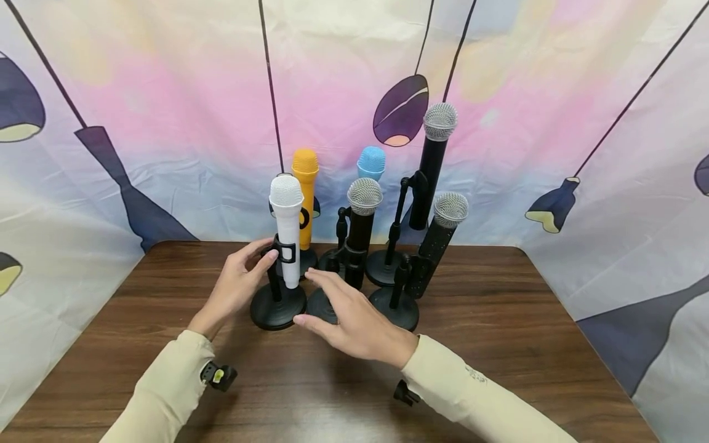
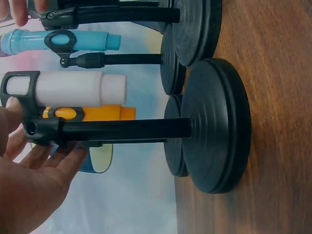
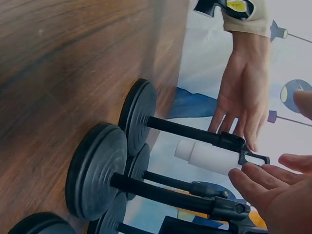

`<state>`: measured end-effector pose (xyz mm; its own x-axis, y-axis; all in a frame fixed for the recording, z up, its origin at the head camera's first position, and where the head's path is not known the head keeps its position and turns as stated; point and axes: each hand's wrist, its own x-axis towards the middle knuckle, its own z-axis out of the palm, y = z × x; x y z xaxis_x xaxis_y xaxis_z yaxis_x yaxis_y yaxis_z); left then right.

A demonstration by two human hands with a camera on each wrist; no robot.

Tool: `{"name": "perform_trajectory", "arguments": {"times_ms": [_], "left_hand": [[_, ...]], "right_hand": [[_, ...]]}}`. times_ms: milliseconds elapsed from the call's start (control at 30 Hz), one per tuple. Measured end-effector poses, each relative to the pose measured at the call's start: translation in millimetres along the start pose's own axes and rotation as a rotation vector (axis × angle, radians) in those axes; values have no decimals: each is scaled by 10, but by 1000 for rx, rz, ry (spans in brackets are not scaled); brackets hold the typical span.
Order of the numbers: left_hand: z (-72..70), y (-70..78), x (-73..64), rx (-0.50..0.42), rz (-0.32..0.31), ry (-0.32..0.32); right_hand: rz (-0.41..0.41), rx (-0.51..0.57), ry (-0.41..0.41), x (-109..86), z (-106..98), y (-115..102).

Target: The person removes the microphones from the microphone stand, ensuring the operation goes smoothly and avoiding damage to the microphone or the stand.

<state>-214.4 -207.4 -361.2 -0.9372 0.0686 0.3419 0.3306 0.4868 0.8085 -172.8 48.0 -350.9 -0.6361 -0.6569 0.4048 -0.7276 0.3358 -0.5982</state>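
Observation:
A white microphone (image 1: 288, 221) leans in the clip of a black microphone stand (image 1: 277, 311) at the front left of a group. My left hand (image 1: 235, 283) holds that stand near its clip; in the left wrist view its thumb lies at the clip and its fingers (image 2: 61, 158) pass behind the pole. My right hand (image 1: 360, 323), fingers extended and thumb apart, hovers right of the white microphone's lower end, in front of the black microphone with a silver head (image 1: 362, 227). Nothing is in its grasp. The right hand partly covers that microphone's stand base (image 1: 321, 304).
Behind stand an orange microphone (image 1: 306, 184) and a light blue microphone (image 1: 371, 161). Two more black microphones, a tall one (image 1: 432, 166) and a speckled one (image 1: 437, 246), stand to the right. The bases crowd together on the wooden table (image 1: 487, 344), before a patterned cloth (image 1: 210, 123).

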Motion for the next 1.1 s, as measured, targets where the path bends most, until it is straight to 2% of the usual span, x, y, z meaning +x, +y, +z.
{"name": "perform_trajectory", "arguments": {"times_ms": [267,600,767,1100], "left_hand": [[54,-37,27,-45,-17,60],[-10,-123,-2,-20,10,35],[-53,-97,-42,9,36,32],[-74,-53,-193,33,39,6]], "right_hand": [[15,-3,53,115,-4,31],[30,-9,59,187,-37,39],[58,-14,64,219,-65,17],[72,-3,86,261,-67,-14]]}}
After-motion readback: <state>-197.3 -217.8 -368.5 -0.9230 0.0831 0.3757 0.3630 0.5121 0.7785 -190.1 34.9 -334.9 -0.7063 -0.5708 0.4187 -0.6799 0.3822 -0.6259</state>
